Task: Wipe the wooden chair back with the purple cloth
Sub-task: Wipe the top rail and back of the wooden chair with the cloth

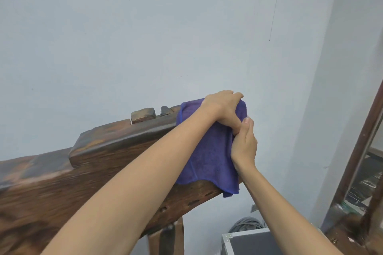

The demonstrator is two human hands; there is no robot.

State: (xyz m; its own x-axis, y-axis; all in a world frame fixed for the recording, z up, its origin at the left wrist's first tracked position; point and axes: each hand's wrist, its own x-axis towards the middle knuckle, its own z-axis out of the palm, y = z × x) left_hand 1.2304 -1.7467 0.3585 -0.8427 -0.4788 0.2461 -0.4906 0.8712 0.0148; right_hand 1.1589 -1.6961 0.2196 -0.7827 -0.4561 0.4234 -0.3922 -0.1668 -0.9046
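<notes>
Head view: I see both hands, left (pixel 222 109) and right (pixel 244 147), each grip clenched on the purple terry cloth (pixel 209 151) draped over the dark wooden chair back (pixel 116 151) at three o'clock. Overhanging cloth could slip off that end.

Two forearms in view, both bare from below the elbow to the wrist; no sleeves, watch, bracelet or glove visible. Left hand (pixel 222 107): no rings seen. Right hand (pixel 244 145): thumbnail short, unpainted, plain. Fingers otherwise unadorned. No clothing enters the frame.
</notes>
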